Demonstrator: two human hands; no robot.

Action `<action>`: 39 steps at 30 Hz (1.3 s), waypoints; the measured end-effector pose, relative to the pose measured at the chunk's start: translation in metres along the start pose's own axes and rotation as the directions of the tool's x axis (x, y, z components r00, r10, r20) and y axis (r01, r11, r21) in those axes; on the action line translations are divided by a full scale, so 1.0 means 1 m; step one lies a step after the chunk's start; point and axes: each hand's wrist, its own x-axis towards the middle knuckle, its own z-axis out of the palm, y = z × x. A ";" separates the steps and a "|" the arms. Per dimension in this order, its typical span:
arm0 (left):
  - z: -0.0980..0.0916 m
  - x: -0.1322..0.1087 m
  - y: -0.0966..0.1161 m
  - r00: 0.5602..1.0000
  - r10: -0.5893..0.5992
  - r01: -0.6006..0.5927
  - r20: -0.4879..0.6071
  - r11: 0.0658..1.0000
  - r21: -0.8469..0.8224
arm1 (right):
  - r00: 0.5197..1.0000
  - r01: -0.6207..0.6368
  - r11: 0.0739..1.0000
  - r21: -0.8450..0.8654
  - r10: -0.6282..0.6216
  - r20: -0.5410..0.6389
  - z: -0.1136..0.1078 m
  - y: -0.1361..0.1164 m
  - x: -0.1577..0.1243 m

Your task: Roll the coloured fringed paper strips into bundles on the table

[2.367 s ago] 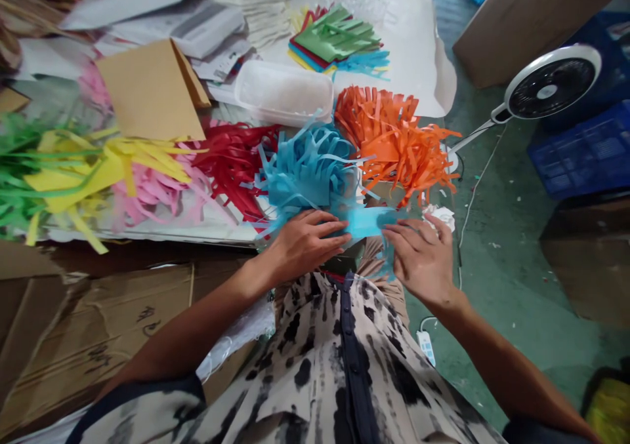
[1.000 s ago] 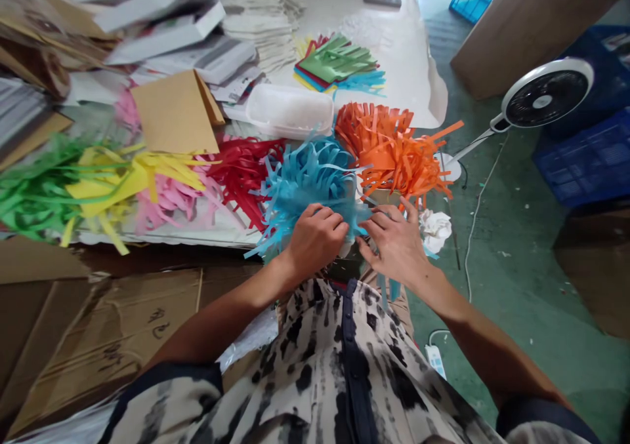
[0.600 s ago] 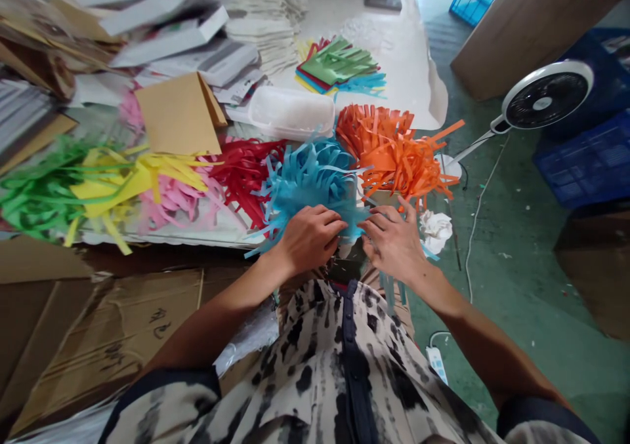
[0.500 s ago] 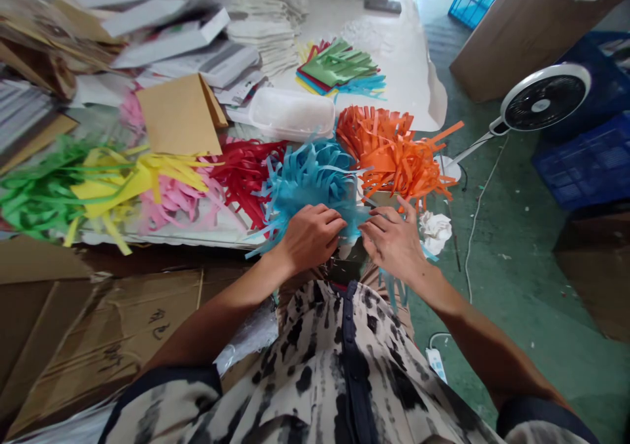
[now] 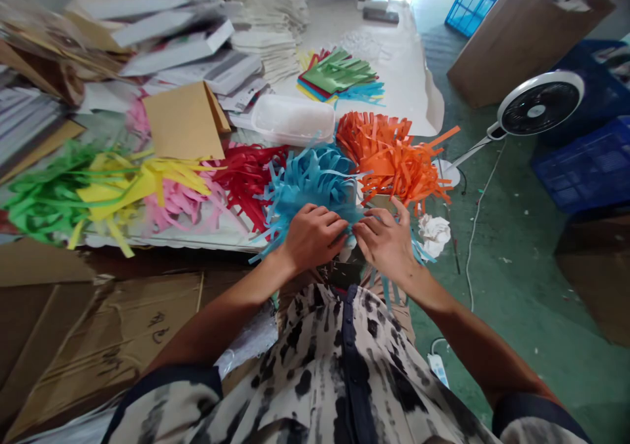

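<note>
My left hand [image 5: 311, 237] and my right hand [image 5: 386, 242] meet close together, fingers curled around a piece of blue fringed paper [image 5: 352, 221] at the near edge of the blue fringe pile [image 5: 310, 178]. Blue strips hang down below my right hand. Most of the held piece is hidden under my fingers. An orange fringe pile [image 5: 394, 155] lies just beyond my right hand, and a red fringe pile [image 5: 243, 175] lies left of the blue one.
Pink, yellow and green fringe piles [image 5: 98, 188] stretch left. Behind them are a brown cardboard piece [image 5: 184, 121], a clear plastic tub [image 5: 293, 119], a flat stack of coloured sheets [image 5: 337, 73] and paper stacks. On the green floor stand a fan [image 5: 539, 100], blue crates and cardboard boxes.
The flat blue sheet held between my hands has been gathered up; my hands have drawn together over it near the blue pile. The view has shifted slightly.
</note>
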 end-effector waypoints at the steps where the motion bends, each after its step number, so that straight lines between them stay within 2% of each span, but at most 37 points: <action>1: 0.000 0.000 0.001 1.000 0.003 -0.003 -0.016 1.000 0.021 | 1.000 0.007 1.000 -0.008 -0.007 -0.006 0.001 0.000 0.001; 5: 0.003 -0.003 0.004 0.997 0.061 -0.055 -0.055 0.992 0.109 | 1.000 0.022 1.000 -0.021 -0.022 -0.001 0.000 0.003 -0.002; 8: 0.002 -0.013 0.004 0.992 0.114 -0.106 -0.047 0.983 0.150 | 0.999 0.019 1.000 -0.014 -0.019 0.027 -0.008 0.014 -0.017; 11: -0.003 -0.024 0.009 0.992 0.108 -0.097 -0.062 0.982 0.161 | 0.997 0.004 1.000 -0.028 -0.002 0.082 -0.029 0.034 -0.041; 14: -0.007 -0.030 0.018 0.991 0.110 -0.098 -0.079 0.985 0.143 | 0.994 -0.076 0.992 -0.101 0.083 0.070 -0.064 0.063 -0.069; 15: -0.007 -0.031 0.022 0.990 0.112 -0.100 -0.085 0.986 0.137 | 0.990 -0.125 0.981 -0.149 0.133 0.042 -0.078 0.072 -0.077; 17: -0.007 -0.031 0.029 0.988 0.118 -0.106 -0.102 0.987 0.119 | 0.961 -0.275 0.932 -0.237 0.258 -0.102 -0.105 0.084 -0.088; 19: -0.005 -0.030 0.033 0.984 0.128 -0.116 -0.123 0.989 0.096 | 0.914 -0.391 0.886 -0.251 0.339 -0.225 -0.125 0.080 -0.090; 20: -0.004 -0.030 0.035 0.982 0.133 -0.123 -0.131 0.989 0.087 | 0.905 -0.392 0.892 -0.225 0.331 -0.266 -0.130 0.071 -0.087; 21: -0.003 -0.030 0.036 0.981 0.139 -0.129 -0.136 0.988 0.081 | 0.912 -0.376 0.910 -0.177 0.330 -0.243 -0.131 0.059 -0.082; 22: -0.002 -0.031 0.037 0.979 0.146 -0.136 -0.140 0.988 0.079 | 0.942 -0.326 0.940 -0.099 0.315 -0.113 -0.127 0.044 -0.076; 24: -0.001 -0.033 0.037 0.976 0.164 -0.154 -0.145 0.985 0.082 | 0.990 -0.136 0.991 0.017 0.136 0.032 -0.107 0.015 -0.062; 26: -0.001 -0.036 0.036 0.972 0.176 -0.164 -0.153 0.982 0.092 | 0.991 -0.038 0.999 0.028 0.034 0.126 -0.079 -0.006 -0.053; 27: -0.001 -0.038 0.035 0.971 0.178 -0.164 -0.159 0.982 0.096 | 0.989 -0.031 0.999 0.027 0.027 0.145 -0.064 -0.011 -0.051; 29: -0.001 -0.041 0.033 0.972 0.175 -0.162 -0.156 0.983 0.092 | 0.986 -0.046 0.998 0.051 0.038 0.160 -0.042 -0.013 -0.051; 31: -0.001 -0.044 0.030 0.979 0.156 -0.150 -0.134 0.987 0.052 | 0.983 -0.073 0.992 0.102 0.054 0.177 -0.031 -0.007 -0.054; 35: -0.001 -0.047 0.022 0.995 0.002 -0.014 -0.101 0.993 -0.113 | 0.965 -0.177 0.964 0.198 0.130 0.229 -0.033 0.002 -0.055; 39: -0.003 -0.047 0.016 0.981 -0.194 0.179 -0.025 0.942 -0.285 | 0.937 -0.299 0.927 0.225 0.241 0.251 -0.036 0.001 -0.049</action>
